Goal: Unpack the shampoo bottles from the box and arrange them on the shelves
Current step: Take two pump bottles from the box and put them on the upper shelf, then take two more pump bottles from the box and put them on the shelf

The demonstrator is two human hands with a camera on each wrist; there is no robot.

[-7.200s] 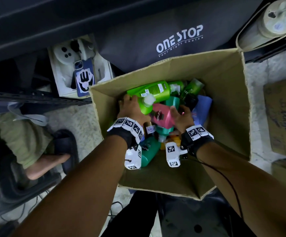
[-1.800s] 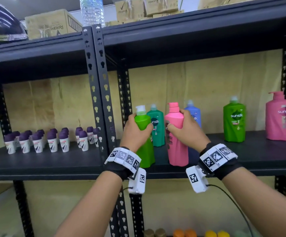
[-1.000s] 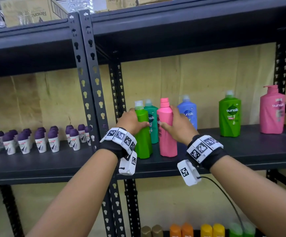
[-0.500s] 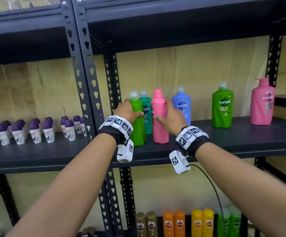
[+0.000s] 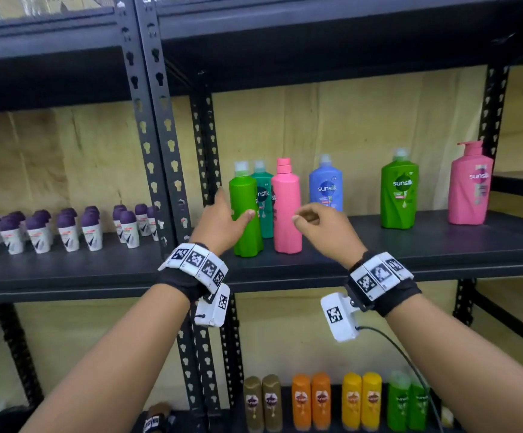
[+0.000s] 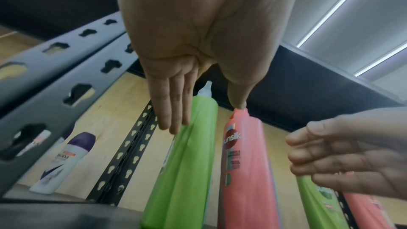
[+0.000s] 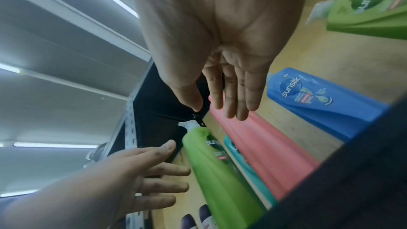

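Green bottle (image 5: 245,214) and pink bottle (image 5: 286,207) stood upright side by side on shelf (image 5: 410,245), near left post. Left hand (image 5: 222,221) released, fingers straight beside green bottle. Right hand (image 5: 326,228) released, loosely curled, holding nothing, just right of pink bottle.

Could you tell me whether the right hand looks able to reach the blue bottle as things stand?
Probably yes: the right hand is open and the blue bottle stands just behind it, nothing between.

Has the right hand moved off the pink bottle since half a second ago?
Yes. The right hand has let go and drawn back rightward from the pink bottle, which stands on the shelf.
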